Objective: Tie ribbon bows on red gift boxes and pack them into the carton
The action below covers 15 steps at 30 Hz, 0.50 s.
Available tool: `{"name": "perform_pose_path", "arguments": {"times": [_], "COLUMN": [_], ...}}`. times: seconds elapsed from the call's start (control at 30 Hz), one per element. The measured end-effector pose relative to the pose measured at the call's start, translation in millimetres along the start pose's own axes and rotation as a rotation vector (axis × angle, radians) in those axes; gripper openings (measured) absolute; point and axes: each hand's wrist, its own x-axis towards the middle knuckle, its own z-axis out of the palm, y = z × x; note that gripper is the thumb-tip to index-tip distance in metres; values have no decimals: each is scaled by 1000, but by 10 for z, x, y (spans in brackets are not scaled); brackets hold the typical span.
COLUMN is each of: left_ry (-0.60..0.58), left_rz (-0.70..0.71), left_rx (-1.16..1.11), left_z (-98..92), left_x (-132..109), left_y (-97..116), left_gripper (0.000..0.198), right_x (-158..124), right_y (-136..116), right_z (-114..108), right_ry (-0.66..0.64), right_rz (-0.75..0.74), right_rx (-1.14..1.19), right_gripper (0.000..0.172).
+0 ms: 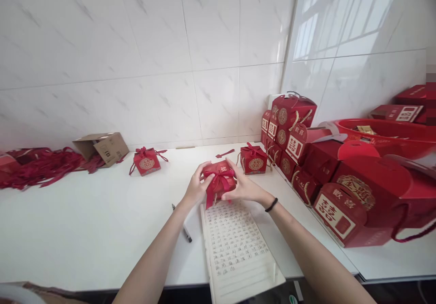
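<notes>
Your left hand [198, 185] and right hand [242, 185] hold one small red box [226, 184] between them, at the far end of the open notebook [238, 245]; whether its base touches the page, you cannot tell. Left hand: thumb laid on the top beside the red ribbon bow [217, 175], fingers curved along the left side. Right hand: fingers around the right side, thumb at the near right corner; black band [271, 204] on that wrist. The ribbon ends hang over the near face. The notebook, covered in handwritten rows, lies toward you on the white tabletop [85, 231], and a pen [187, 234] lies just left of it, partly behind your left forearm. Two more bow-tied boxes stand farther off: a left box [147, 163], well apart, and a right box [254, 162], near your right hand. A loose ribbon piece [225, 154] lies between them. Far left: a ribbon heap [57, 163] beside an open cardboard carton [114, 149]. Right: stacked red boxes [296, 113] and a red basket [344, 124].
</notes>
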Motion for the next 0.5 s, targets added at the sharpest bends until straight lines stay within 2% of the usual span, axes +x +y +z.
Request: {"name": "perform_pose_path", "arguments": {"times": [0.07, 0.13, 0.17, 0.27, 0.4, 0.5], "left_ry": [74, 138, 155, 185, 253, 280], "left_rz": [-7, -12, -14, 3, 36, 58], "left_rx": [-47, -133, -167, -184, -84, -11], "left_z": [17, 40, 52, 84, 98, 96], "left_x": [-41, -67, -76, -99, -134, -157], "left_y": [-47, -81, -92, -92, -27, 10], "left_gripper": [40, 36, 34, 28, 26, 24], "right_x": [-9, -3, 4, 28, 40, 38], "right_y": [-25, -42, -48, -70, -100, -90], "right_z": [-16, -11, 3, 78, 171, 185], "right_ry": [37, 133, 177, 258, 317, 342], "right_rz": [48, 96, 118, 138, 127, 154], "right_rx": [173, 283, 286, 173, 51, 65], "right_gripper": [71, 45, 42, 46, 48, 47]}}
